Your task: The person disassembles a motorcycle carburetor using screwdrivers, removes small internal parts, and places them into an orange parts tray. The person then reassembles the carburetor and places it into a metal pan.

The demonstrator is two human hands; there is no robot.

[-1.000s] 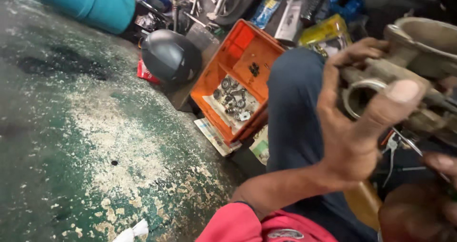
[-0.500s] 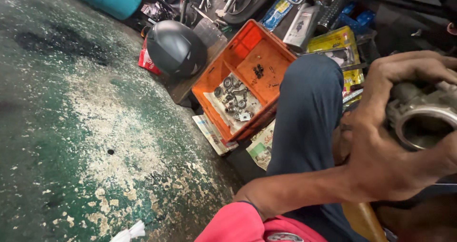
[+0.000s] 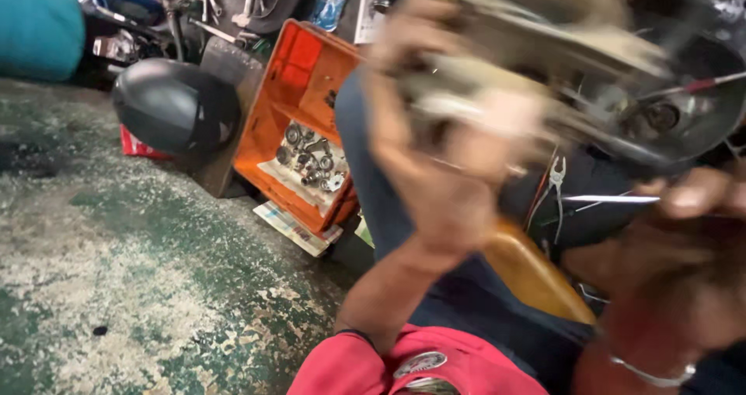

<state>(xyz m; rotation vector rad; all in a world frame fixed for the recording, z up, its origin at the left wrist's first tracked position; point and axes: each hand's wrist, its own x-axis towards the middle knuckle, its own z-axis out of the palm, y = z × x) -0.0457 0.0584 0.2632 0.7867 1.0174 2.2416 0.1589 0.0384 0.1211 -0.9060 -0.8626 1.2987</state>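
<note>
My left hand (image 3: pixel 435 170) is raised in the middle of the view, gripping a grey, dirty metal engine casing (image 3: pixel 544 61) from below and the left. Motion blurs both the casing and the hand. At the right edge, my right hand (image 3: pixel 691 205) pinches a thin silvery metal tool (image 3: pixel 614 199) that points left under the casing. My leg in dark blue trousers (image 3: pixel 373 193) runs beneath both hands. A red sleeve (image 3: pixel 350 368) covers my left arm at the bottom.
An orange crate (image 3: pixel 299 61) holding bearings and small metal parts (image 3: pixel 311 158) stands left of my leg, with a black helmet (image 3: pixel 175 107) beside it. A teal barrel (image 3: pixel 39 26) sits at top left. Worn green floor (image 3: pixel 116 271) fills the left. A yellow-brown seat edge (image 3: pixel 536 274) lies under me.
My left hand has lifted the casing up and toward the middle of the view. My right hand with the thin tool has come into sight at the right.
</note>
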